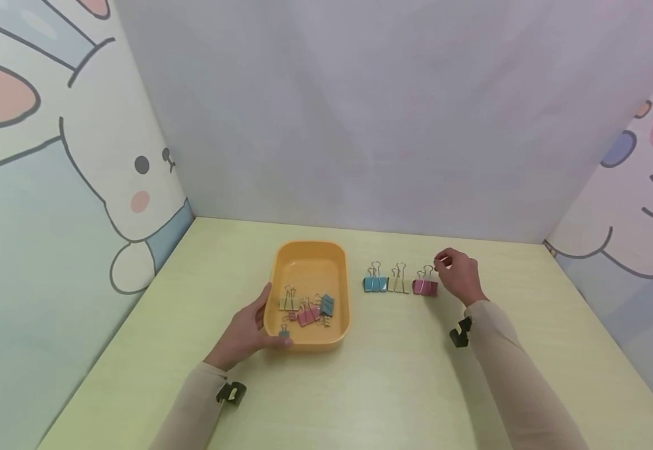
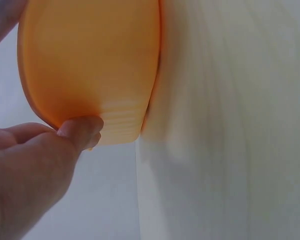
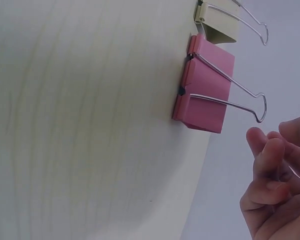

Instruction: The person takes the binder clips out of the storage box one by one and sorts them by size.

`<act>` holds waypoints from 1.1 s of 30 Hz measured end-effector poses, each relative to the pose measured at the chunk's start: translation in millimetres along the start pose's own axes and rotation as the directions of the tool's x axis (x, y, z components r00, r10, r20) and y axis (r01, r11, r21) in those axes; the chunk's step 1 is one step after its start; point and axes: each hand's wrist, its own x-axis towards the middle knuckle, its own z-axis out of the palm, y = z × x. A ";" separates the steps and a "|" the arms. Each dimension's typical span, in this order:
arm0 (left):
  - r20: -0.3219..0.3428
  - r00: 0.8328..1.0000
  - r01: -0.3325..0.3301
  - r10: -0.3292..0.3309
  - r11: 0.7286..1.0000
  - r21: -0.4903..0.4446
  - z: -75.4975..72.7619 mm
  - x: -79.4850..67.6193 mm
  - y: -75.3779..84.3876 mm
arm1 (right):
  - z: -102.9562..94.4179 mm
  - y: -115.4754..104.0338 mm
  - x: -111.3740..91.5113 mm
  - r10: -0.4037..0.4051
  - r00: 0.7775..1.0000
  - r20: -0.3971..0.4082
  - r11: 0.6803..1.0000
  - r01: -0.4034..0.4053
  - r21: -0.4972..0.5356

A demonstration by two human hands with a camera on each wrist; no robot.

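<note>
My left hand point(image 1: 243, 334) grips the left side of an orange plastic tray point(image 1: 311, 267), its thumb reaching over the near left rim. In the left wrist view, fingers wrap the edge of the tray point(image 2: 90, 65). My right hand point(image 1: 459, 276) is just right of a pink binder clip point(image 1: 426, 288) that stands on the table with its wire handles up. The right wrist view shows loosely bent fingers point(image 3: 272, 155) with nothing between them, close to the handles of the pink clip point(image 3: 210, 85). Left of it stand a cream binder clip point(image 1: 398, 285) and a blue binder clip point(image 1: 375, 284), in a row.
Inside the tray lie several more binder clips, among them a cream one point(image 1: 289, 304), a pink one point(image 1: 308, 315) and a blue one point(image 1: 326, 305), plus smaller ones. A pale wooden table point(image 1: 383, 387) lies below, with a grey back wall point(image 1: 360, 125) behind and printed panels at both sides.
</note>
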 end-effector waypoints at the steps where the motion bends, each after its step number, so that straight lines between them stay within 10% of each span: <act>1: 0.000 1.000 -0.003 0.003 1.000 0.001 0.0 0.2 -0.1 | -0.6 -0.9 -0.4 0.000 1.000 -0.015 1.000 0.000 0.001; 14: 0.008 1.000 -0.013 0.013 1.000 0.002 -1.5 0.0 2.9 | 2.4 -33.7 -4.1 -0.032 0.998 -0.057 0.996 0.036 0.075; 33: 0.004 1.000 0.002 -0.002 1.000 0.021 -3.3 2.5 0.8 | 28.3 -115.7 -18.3 -0.225 0.952 0.209 0.948 0.164 0.274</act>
